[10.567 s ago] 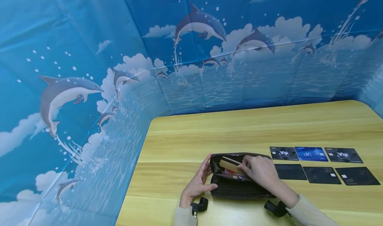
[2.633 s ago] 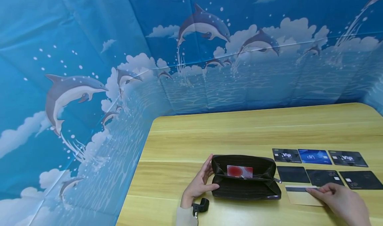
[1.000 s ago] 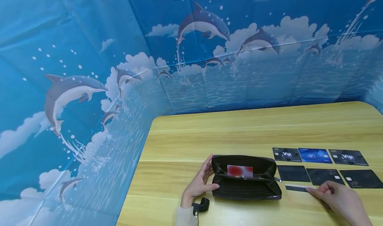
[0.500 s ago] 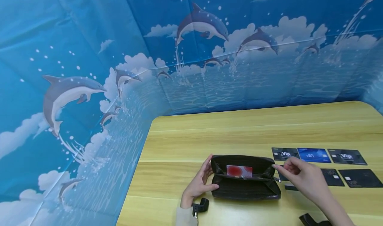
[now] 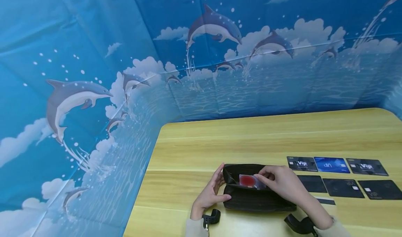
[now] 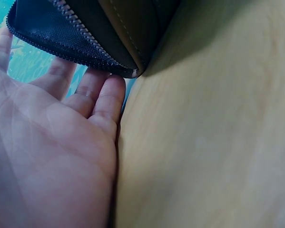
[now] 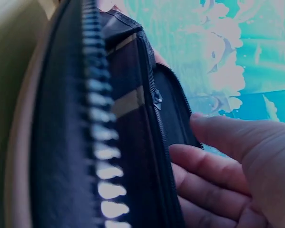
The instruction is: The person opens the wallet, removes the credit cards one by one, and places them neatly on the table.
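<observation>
A black zip wallet (image 5: pixel 259 203) lies unzipped and spread wide near the table's front. My left hand (image 5: pixel 208 193) holds its left end, thumb on the front flap and fingers at the back; in the left wrist view the fingers (image 6: pixel 109 97) touch the zipped edge. A red card (image 5: pixel 247 181) stands partly out of an inner pocket. My right hand (image 5: pixel 284 183) reaches into the wallet, fingertips at that card's right edge. In the right wrist view its thumb and index finger are apart beside the zip pocket (image 7: pixel 156 99); the card cannot be made out there.
Right of the wallet, a back row holds two black Vip cards (image 5: pixel 367 166) around a blue card (image 5: pixel 331 165). Several black cards (image 5: pixel 343 188) form the front row. A dark-striped pale card (image 5: pixel 325 200) lies partly behind my right wrist. A dolphin-print sheet (image 5: pixel 270 90) hangs behind the table.
My right hand has laid the dark-striped card on the table, let go of it and moved left into the wallet, by the red card. My left hand stays on the wallet.
</observation>
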